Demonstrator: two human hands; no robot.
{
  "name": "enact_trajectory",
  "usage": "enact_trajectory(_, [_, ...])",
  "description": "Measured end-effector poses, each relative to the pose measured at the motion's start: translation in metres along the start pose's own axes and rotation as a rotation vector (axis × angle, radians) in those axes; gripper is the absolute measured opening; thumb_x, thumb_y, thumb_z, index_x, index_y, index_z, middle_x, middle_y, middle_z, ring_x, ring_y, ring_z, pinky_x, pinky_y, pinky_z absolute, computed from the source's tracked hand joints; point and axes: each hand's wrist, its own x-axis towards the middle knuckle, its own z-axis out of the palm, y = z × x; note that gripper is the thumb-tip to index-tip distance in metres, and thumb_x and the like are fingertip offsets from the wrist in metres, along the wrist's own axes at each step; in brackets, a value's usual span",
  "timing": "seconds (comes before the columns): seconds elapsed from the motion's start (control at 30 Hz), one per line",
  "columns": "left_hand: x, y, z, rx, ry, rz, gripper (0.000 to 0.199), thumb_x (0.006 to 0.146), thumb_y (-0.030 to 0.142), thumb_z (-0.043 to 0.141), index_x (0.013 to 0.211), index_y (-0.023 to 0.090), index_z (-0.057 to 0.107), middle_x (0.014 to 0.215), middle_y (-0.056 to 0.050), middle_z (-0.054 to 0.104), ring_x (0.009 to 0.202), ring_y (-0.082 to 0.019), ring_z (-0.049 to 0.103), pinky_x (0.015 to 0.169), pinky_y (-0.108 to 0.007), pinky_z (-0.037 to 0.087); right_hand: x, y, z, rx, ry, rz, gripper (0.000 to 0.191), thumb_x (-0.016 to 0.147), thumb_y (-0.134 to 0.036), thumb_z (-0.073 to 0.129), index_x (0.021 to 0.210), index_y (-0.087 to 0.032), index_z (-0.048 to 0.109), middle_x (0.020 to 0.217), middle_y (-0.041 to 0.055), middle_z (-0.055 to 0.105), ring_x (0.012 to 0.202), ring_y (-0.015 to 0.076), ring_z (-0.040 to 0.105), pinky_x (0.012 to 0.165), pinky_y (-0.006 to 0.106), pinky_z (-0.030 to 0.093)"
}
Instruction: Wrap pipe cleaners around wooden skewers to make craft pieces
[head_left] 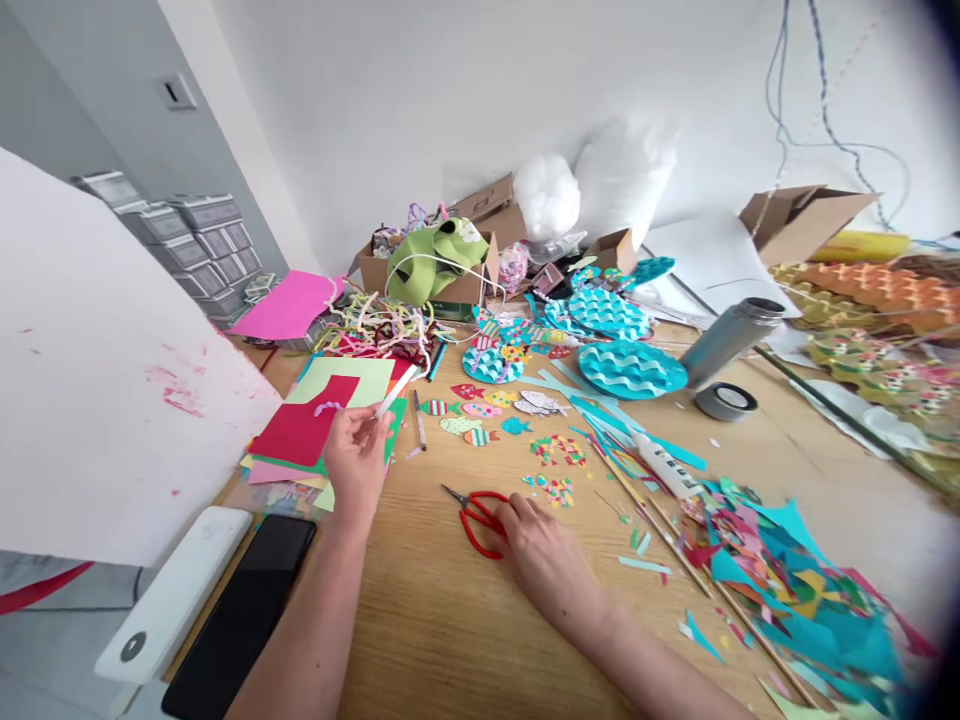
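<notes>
My left hand [358, 452] is closed on a narrow white strip [396, 390] that points up and to the right. Below it lie stacked coloured papers, with a red sheet [296, 425] on top. My right hand [529, 535] is closed on the red handle of small scissors [480, 520], which lie at the table's middle with their dark tips pointing left. Beyond the scissors sit small paper fish [480, 437] in several colours and a ring of tiny paper bits [559, 450]. A pen [419, 420] lies between the papers and the fish.
At the left edge are a black phone [244, 610] and a white device [176, 590]. Paper scraps [810, 600], sticks and a glue tube [666, 465] lie right. A grey flask [731, 340], blue wavy discs [631, 369] and craft boxes stand behind.
</notes>
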Motion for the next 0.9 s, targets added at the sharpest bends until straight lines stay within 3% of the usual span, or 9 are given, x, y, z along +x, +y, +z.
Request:
enact_trajectory(0.17, [-0.024, -0.007, 0.008, -0.133, -0.036, -0.103, 0.024, 0.072, 0.033, 0.067, 0.082, 0.019, 0.051, 0.086, -0.006, 0.070, 0.072, -0.019, 0.069, 0.062, -0.030, 0.057, 0.000, -0.007, 0.012, -0.146, -0.038, 0.035, 0.023, 0.084, 0.002, 0.043, 0.093, -0.013, 0.057, 0.091, 0.0111, 0.062, 0.078, 0.0217, 0.063, 0.067, 0.030, 0.049])
enact_trajectory(0.27, [-0.030, -0.013, 0.010, -0.174, -0.041, -0.113, 0.025, 0.072, 0.032, 0.068, 0.084, 0.018, 0.052, 0.089, -0.007, 0.070, 0.071, -0.019, 0.070, 0.062, -0.030, 0.057, -0.012, -0.001, 0.011, -0.087, 0.032, 0.061, 0.020, 0.086, 0.000, 0.041, 0.090, -0.015, 0.054, 0.088, 0.0100, 0.060, 0.079, 0.0211, 0.062, 0.067, 0.029, 0.048])
enact_trajectory(0.43, [-0.036, -0.016, 0.013, -0.189, -0.038, -0.078, 0.023, 0.074, 0.032, 0.068, 0.085, 0.019, 0.052, 0.085, -0.005, 0.069, 0.069, -0.018, 0.069, 0.065, -0.033, 0.058, -0.046, 0.039, 0.000, 0.066, 0.226, 0.362, 0.016, 0.095, -0.017, 0.035, 0.088, -0.016, 0.049, 0.085, 0.0073, 0.057, 0.072, 0.0179, 0.061, 0.061, 0.027, 0.043])
enact_trajectory(0.57, [-0.037, -0.015, 0.015, -0.187, -0.015, -0.064, 0.023, 0.076, 0.033, 0.066, 0.087, 0.020, 0.049, 0.086, -0.005, 0.069, 0.067, -0.018, 0.069, 0.064, -0.033, 0.058, -0.061, 0.081, -0.008, -0.059, 0.218, 0.583, 0.016, 0.095, -0.021, 0.037, 0.089, -0.014, 0.050, 0.085, 0.0105, 0.058, 0.074, 0.0213, 0.062, 0.059, 0.029, 0.039])
enact_trajectory(0.73, [-0.036, -0.017, 0.013, -0.176, 0.015, -0.064, 0.027, 0.077, 0.035, 0.065, 0.089, 0.020, 0.046, 0.086, -0.006, 0.069, 0.068, -0.018, 0.069, 0.065, -0.034, 0.058, -0.048, 0.114, -0.007, -0.215, 0.174, 0.707, 0.020, 0.094, -0.021, 0.036, 0.091, -0.011, 0.053, 0.093, 0.0170, 0.061, 0.081, 0.0238, 0.063, 0.059, 0.029, 0.038])
enact_trajectory(0.9, [-0.032, -0.017, 0.010, -0.176, 0.053, -0.082, 0.028, 0.076, 0.035, 0.065, 0.087, 0.020, 0.045, 0.086, -0.007, 0.069, 0.065, -0.018, 0.069, 0.064, -0.033, 0.058, -0.035, 0.124, -0.005, -0.237, 0.131, 0.719, 0.022, 0.093, -0.019, 0.037, 0.091, -0.011, 0.057, 0.094, 0.0174, 0.062, 0.082, 0.0254, 0.064, 0.057, 0.030, 0.038])
